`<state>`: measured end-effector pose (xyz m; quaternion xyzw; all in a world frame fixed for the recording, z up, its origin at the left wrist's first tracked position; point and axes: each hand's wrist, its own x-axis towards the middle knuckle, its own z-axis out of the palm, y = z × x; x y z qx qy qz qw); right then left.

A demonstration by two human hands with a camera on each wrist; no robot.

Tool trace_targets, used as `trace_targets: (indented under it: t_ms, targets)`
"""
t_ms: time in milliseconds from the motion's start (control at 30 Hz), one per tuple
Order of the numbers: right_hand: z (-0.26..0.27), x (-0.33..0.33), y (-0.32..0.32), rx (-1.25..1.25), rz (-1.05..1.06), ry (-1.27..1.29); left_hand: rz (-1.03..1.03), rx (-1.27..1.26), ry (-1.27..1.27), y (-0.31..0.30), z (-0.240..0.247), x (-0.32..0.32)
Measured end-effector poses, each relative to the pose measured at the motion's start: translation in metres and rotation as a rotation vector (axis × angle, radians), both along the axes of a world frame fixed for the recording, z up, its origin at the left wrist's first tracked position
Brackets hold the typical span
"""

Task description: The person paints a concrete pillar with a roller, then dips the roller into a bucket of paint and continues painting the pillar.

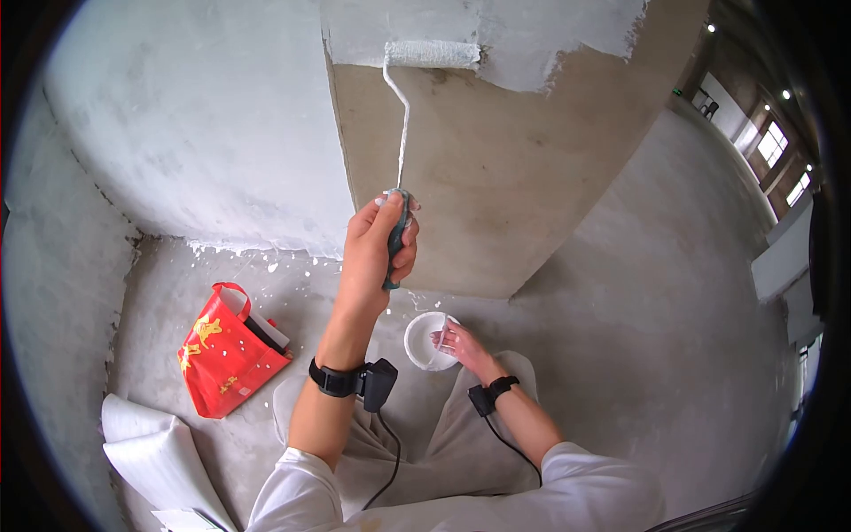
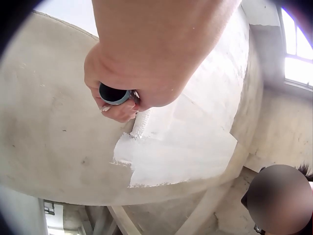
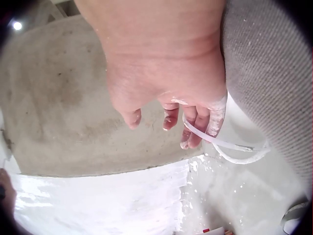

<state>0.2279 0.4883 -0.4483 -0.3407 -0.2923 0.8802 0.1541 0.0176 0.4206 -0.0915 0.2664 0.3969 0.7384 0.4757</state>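
My left hand (image 1: 377, 244) is raised and grips the grey handle (image 1: 397, 239) of a paint roller. Its white sleeve (image 1: 433, 54) lies against the column (image 1: 496, 177) at the lower edge of the white-painted patch. In the left wrist view the left hand (image 2: 146, 63) wraps the hollow handle end (image 2: 113, 94), with the roller (image 2: 139, 123) beyond it on the paint edge. My right hand (image 1: 461, 341) is low by my knee at a small white paint bucket (image 1: 424, 341). In the right wrist view the right hand's fingers (image 3: 195, 122) hook the thin white bucket handle (image 3: 230, 145).
A red bag (image 1: 226, 350) with gold print lies on the concrete floor to the left. White folded material (image 1: 155, 452) sits at the lower left. The curved wall (image 1: 204, 124) on the left is painted white, with paint spatter on the floor below it. Open floor stretches to the right.
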Motion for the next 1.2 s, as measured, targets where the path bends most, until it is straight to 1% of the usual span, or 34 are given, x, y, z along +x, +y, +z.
trace_targets:
  t_ms: [200,400,533,700,800,1133,1200]
  targets:
    - [0.001,0.001,0.002,0.021,0.015,0.003,-0.020,0.014,-0.010,-0.001,0.003,-0.001]
    - [0.017,-0.001,0.000,0.047,0.018,-0.026,-0.027,0.044,-0.006,0.000,0.009,0.000]
    - [0.017,-0.003,-0.001,0.047,0.017,-0.032,-0.031,0.040,-0.024,0.000,0.013,0.000]
    - [0.016,-0.003,0.001,0.046,0.021,-0.025,-0.102,0.069,-0.111,-0.006,0.024,0.000]
    - [0.018,-0.003,0.000,0.056,0.023,-0.039,-0.121,0.083,-0.115,-0.007,0.025,-0.002]
    - [0.016,-0.001,0.001,0.065,0.031,-0.029,-0.137,0.099,-0.154,-0.006,0.024,-0.003]
    - [0.014,-0.001,0.002,0.065,0.032,-0.033,-0.169,0.109,-0.220,-0.007,0.025,-0.003]
